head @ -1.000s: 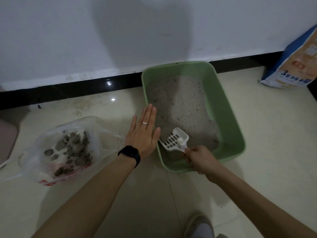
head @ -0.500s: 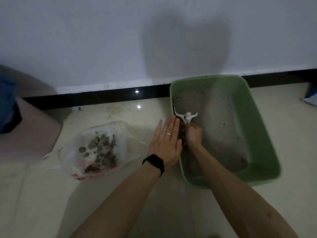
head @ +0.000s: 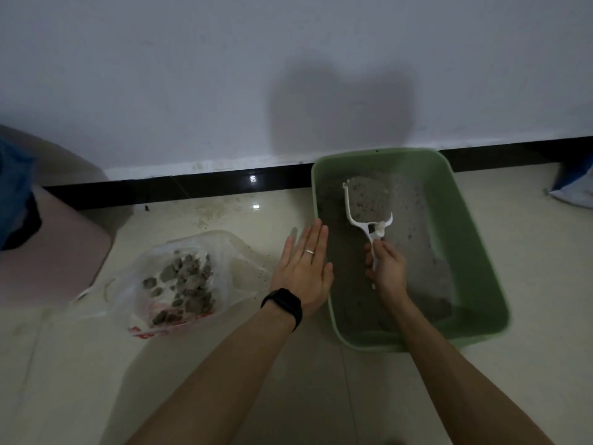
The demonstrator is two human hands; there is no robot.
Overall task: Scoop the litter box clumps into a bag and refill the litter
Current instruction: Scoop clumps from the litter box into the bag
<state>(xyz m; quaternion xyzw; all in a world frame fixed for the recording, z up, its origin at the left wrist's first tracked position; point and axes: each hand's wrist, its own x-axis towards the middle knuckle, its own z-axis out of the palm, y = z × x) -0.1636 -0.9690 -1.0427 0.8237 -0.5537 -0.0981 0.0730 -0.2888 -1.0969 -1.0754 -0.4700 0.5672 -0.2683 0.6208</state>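
I see right hand (head: pixel 385 268) gripping white scoop (head: pixel 365 203) handle; scoop is loaded with litter, inside green litter box (head: pixel 465 236) toward 11 o'clock. Left hand (head: pixel 305 268) flat, fingers straight, at box's 9 o'clock rim. Bag (head: pixel 237 252) of clumps (head: pixel 186 277) on floor, further out at 9.

floor (head: pixel 224 380): pale glossy tiles, one grout line (head: pixel 348 396) running toward the viewer; black skirting (head: pixel 192 187) along the far side.
litter box (head: pixel 471 252): green, on the tiles at right, far end against the skirting.
plastic bag (head: pixel 237 261): translucent, lying open left of the box, apart from it; grey clumps (head: pixel 186 277) inside.
loose grains (head: pixel 208 216): scattered between bag and skirting.
pink object (head: pixel 54 252): left edge, partly cut off.
sack (head: pixel 574 191): blue-and-white corner, right edge.
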